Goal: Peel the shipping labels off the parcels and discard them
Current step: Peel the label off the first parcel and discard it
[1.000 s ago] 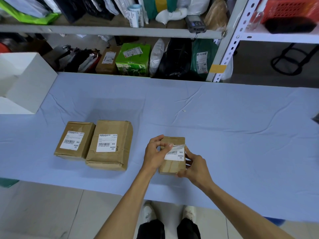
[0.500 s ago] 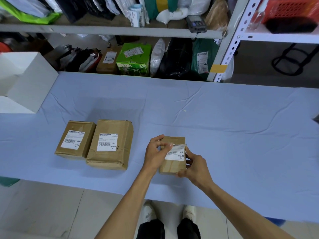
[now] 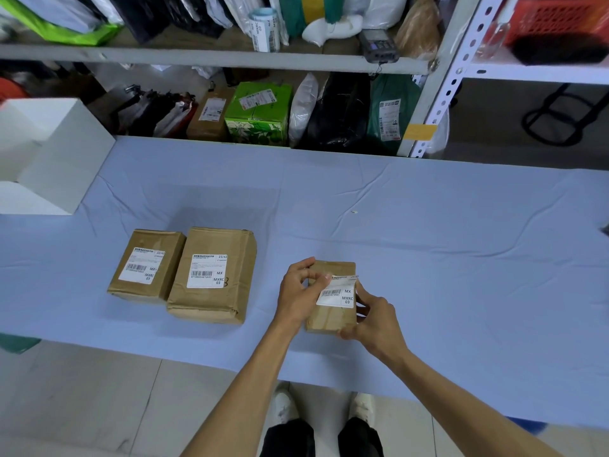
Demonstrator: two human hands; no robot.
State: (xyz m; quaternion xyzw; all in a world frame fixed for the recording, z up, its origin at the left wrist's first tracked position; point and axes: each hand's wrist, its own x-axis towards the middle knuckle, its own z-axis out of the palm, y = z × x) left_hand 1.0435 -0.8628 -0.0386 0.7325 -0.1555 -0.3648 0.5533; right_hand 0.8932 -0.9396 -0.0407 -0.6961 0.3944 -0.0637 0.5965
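A small brown parcel (image 3: pixel 331 316) stands near the table's front edge. Its white shipping label (image 3: pixel 337 293) is partly lifted along the top edge. My left hand (image 3: pixel 301 291) pinches the label's upper left corner between thumb and forefinger. My right hand (image 3: pixel 374 321) grips the parcel's right side and lower corner. Two more brown parcels lie side by side to the left: a medium one (image 3: pixel 212 275) and a smaller one (image 3: pixel 148 265), each with a white label flat on top.
A blue cloth covers the table (image 3: pixel 428 242). A white open box (image 3: pixel 56 153) stands at the far left. Shelves (image 3: pixel 230 57) behind the table hold bags, boxes, a label roll and a scanner. A white shelf post (image 3: pixel 438 80) rises at the back right.
The view has barely shifted. The label's top edge is lifted slightly more from the small parcel; both hands stay in place.
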